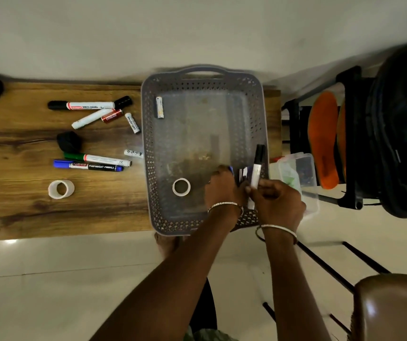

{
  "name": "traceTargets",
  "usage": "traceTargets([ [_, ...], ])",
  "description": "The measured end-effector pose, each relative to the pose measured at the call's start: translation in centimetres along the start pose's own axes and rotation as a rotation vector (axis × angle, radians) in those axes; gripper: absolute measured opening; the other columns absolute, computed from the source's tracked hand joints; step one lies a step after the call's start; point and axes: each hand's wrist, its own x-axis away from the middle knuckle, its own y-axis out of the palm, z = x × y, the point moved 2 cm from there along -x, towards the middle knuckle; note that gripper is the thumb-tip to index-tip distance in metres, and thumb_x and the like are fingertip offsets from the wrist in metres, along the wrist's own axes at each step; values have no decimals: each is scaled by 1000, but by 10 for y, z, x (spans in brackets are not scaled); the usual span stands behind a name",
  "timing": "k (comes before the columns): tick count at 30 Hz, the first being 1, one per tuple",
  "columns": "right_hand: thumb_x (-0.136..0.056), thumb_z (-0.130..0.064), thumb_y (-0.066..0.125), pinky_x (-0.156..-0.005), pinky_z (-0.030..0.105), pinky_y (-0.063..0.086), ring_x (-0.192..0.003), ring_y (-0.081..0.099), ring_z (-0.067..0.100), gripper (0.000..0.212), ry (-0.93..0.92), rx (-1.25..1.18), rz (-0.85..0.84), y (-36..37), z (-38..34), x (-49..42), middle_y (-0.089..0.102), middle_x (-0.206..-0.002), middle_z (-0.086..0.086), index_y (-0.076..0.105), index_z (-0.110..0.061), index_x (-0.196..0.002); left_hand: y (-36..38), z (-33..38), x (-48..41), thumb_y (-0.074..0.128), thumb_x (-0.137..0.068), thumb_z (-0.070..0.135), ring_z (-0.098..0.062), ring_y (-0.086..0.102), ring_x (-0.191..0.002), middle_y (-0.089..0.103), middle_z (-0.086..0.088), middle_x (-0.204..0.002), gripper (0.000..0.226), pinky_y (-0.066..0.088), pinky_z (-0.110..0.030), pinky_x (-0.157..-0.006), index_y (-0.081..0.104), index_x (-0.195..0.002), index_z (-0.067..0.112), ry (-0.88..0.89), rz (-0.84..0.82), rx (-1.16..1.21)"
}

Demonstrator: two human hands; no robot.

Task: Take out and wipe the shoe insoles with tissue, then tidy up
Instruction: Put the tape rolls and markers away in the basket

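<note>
A long wooden table [25,212] with dark grain fills the left half of the view. At its right end stands a grey perforated plastic basket [146,143] with a handle on its far side. Further right, a black backpack [404,131] leans by a black rack [350,143], and the two orange shoe insoles [323,141] stand upright in this rack, well apart from both hands. A clear plastic box [306,168] sits between the basket and the rack.

Both hands are over the near right corner of the basket. The right hand [277,200] has its fingers curled round a white marker with black cap [256,168], which points away from the person. The left hand [222,190] is just beside it, and its fingers seem to pinch a small bundle of blue and dark pens [242,174], though this part is blurred.

Inside the basket lie a white tape roll [181,187] and a white battery [159,107]. On the table lie a second tape roll [61,189], a green marker [96,158], a blue marker [88,165], a black-capped whiteboard marker [86,105] and a red battery [112,115].
</note>
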Motion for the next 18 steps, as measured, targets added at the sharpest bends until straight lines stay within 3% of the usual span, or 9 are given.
traceTargets([
  [3,-74,-32,84,-60,2,32,-68,62,3,25,8,34,-6,-3,7,3,75,-82,-5,76,-23,-96,8,-3,-11,71,-86,47,-37,65,-109,69,-13,-113,42,50,-39,-84,63,-110,14,-69,25,50],
  [6,-77,-30,82,-62,14,40,-75,67,14,22,-6,140,-13,-1,7,8,76,-85,-2,76,-24,-97,8,-3,-13,63,-89,55,-39,66,-105,71,-13,-108,44,51,-39,-80,68,-106,15,-51,59,1],
  [8,-83,-30,76,-72,27,48,-87,70,27,20,-17,264,-28,3,4,12,76,-91,4,74,-24,-103,1,-3,-12,61,-90,53,-41,66,-104,71,-16,-107,44,52,-40,-80,67,-105,12,-32,99,-28],
  [11,-90,-30,66,-75,35,49,-95,66,38,21,-12,405,-87,12,0,16,72,-101,12,70,-23,-110,-18,-3,-19,67,-85,47,-40,67,-101,71,-18,-104,43,52,-40,-79,68,-103,8,-44,194,-34],
  [18,-86,-28,67,-82,41,55,-100,66,37,25,19,440,-135,47,11,8,71,-103,14,68,-23,-111,-69,38,-83,75,-83,43,-31,69,-99,72,-13,-105,41,53,-35,-81,66,-105,10,52,314,21],
])
